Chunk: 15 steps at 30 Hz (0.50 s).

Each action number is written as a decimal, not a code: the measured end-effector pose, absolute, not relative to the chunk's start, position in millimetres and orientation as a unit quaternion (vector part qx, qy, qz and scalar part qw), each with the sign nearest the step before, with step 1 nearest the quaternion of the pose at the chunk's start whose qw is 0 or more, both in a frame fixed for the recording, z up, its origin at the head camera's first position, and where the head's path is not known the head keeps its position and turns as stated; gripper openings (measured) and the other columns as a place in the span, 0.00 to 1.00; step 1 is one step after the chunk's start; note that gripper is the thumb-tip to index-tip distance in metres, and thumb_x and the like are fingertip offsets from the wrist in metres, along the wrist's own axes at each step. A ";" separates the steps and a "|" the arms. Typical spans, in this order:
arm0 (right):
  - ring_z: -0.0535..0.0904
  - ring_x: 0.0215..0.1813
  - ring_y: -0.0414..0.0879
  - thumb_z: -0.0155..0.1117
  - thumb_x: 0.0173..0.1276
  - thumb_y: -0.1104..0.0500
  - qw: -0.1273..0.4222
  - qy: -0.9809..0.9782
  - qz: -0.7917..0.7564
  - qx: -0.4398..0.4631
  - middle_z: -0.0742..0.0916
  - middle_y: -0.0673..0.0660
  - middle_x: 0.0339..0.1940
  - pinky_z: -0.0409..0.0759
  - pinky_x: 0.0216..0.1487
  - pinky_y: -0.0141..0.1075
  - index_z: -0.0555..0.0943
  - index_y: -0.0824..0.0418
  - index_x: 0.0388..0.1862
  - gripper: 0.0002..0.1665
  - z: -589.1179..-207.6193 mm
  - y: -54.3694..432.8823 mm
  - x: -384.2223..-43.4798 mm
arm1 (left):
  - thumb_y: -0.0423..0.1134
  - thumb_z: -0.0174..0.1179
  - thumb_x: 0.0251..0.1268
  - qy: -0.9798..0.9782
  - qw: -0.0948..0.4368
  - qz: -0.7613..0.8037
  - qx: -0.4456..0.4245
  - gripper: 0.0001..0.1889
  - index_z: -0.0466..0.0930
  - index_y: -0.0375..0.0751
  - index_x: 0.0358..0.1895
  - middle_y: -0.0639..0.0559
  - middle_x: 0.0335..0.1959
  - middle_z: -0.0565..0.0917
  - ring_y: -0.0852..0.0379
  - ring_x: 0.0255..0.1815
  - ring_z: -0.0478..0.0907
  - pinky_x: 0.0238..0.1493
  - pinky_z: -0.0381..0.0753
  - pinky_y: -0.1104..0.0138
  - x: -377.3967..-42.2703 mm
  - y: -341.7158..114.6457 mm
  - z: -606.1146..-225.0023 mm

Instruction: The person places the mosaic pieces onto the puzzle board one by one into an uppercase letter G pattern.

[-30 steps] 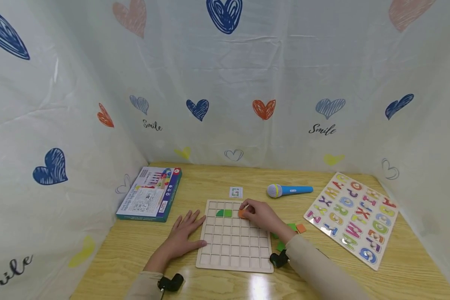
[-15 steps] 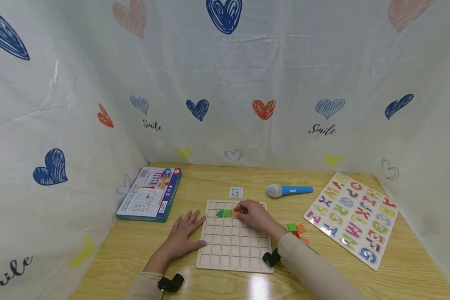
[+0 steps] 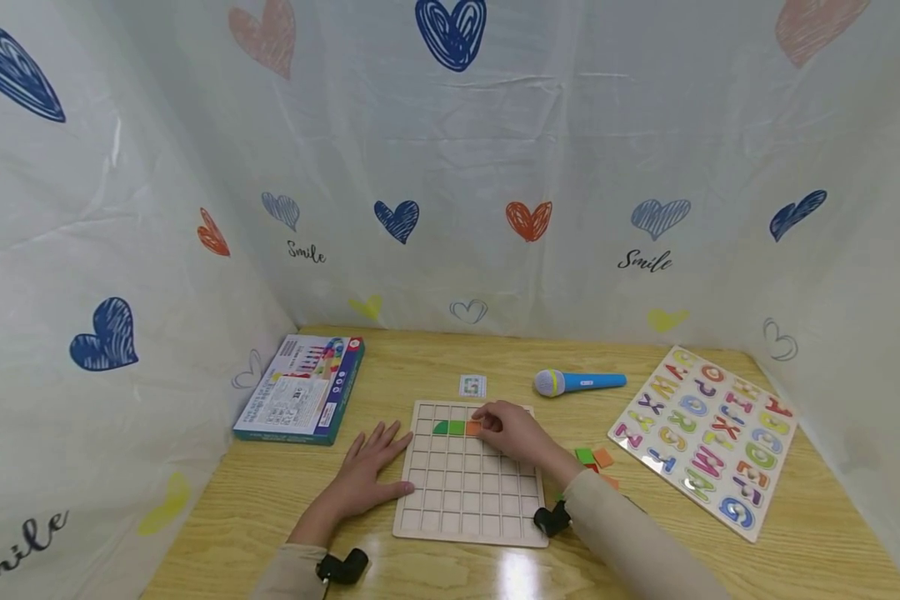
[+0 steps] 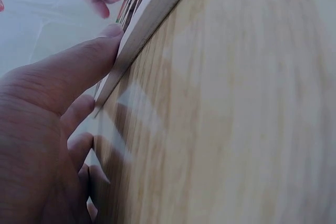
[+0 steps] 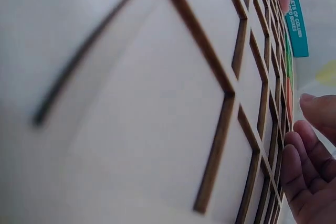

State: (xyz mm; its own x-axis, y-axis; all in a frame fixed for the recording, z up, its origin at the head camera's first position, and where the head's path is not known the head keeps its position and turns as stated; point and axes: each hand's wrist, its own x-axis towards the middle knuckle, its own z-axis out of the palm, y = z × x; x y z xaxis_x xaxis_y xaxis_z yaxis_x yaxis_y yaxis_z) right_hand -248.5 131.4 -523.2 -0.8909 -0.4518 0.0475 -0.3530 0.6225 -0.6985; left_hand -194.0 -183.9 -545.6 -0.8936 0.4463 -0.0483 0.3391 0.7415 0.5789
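Note:
A wooden grid board (image 3: 461,479) lies flat on the table. In its second row sit a green quarter-round tile (image 3: 441,427), a green square tile (image 3: 457,427) and an orange tile (image 3: 473,428), side by side. My right hand (image 3: 516,432) is over the board, its fingertips right at the orange tile's right edge. In the right wrist view, the thumb (image 5: 317,109) and bent fingers stand apart with nothing pinched between them. My left hand (image 3: 369,473) rests spread on the table left of the board; its thumb (image 4: 89,59) touches the board's side edge.
Loose green, red and orange tiles (image 3: 603,457) lie right of the board, partly behind the right forearm. A small pattern card (image 3: 472,385) and a blue toy microphone (image 3: 581,382) lie beyond it. An alphabet puzzle (image 3: 708,437) is at right, a flat box (image 3: 300,389) at left.
My right hand has moved left along the row with the orange tile, which now lies beside the green square; the fingers have since eased slightly off it. The left hand stays put.

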 end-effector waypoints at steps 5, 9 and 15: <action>0.76 0.41 0.40 0.64 0.73 0.61 0.066 0.896 -0.381 -0.220 0.83 0.45 0.39 0.79 0.43 0.37 0.85 0.57 0.55 0.13 -521.3 146.9 -243.4 | 0.64 0.64 0.64 0.929 0.091 0.290 0.212 0.45 0.61 0.53 0.80 0.46 0.83 0.51 0.41 0.84 0.39 0.79 0.30 0.44 -194.4 -183.0 -546.6; 0.77 0.40 0.40 0.65 0.73 0.62 0.064 0.898 -0.383 -0.204 0.83 0.45 0.39 0.79 0.43 0.36 0.85 0.57 0.54 0.12 -520.3 163.0 -238.9 | 0.65 0.64 0.64 0.930 0.091 0.289 0.209 0.45 0.61 0.53 0.80 0.47 0.83 0.51 0.42 0.84 0.39 0.79 0.30 0.44 -194.9 -182.7 -547.5; 0.77 0.41 0.40 0.64 0.74 0.62 0.060 0.902 -0.383 -0.191 0.83 0.45 0.39 0.80 0.43 0.35 0.84 0.58 0.56 0.13 -519.7 190.8 -231.3 | 0.64 0.64 0.64 0.930 0.095 0.287 0.208 0.45 0.60 0.53 0.80 0.47 0.84 0.51 0.42 0.84 0.39 0.79 0.30 0.44 -195.2 -182.0 -547.3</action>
State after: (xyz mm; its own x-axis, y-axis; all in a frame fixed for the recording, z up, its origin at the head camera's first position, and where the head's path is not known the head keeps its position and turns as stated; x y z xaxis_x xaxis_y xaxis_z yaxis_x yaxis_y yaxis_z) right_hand -231.3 190.8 -519.7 -0.9198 -0.3905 0.0388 -0.2992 0.6340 -0.7132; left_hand -195.2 -182.0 -547.3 -0.8954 0.4418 -0.0564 0.3330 0.7482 0.5739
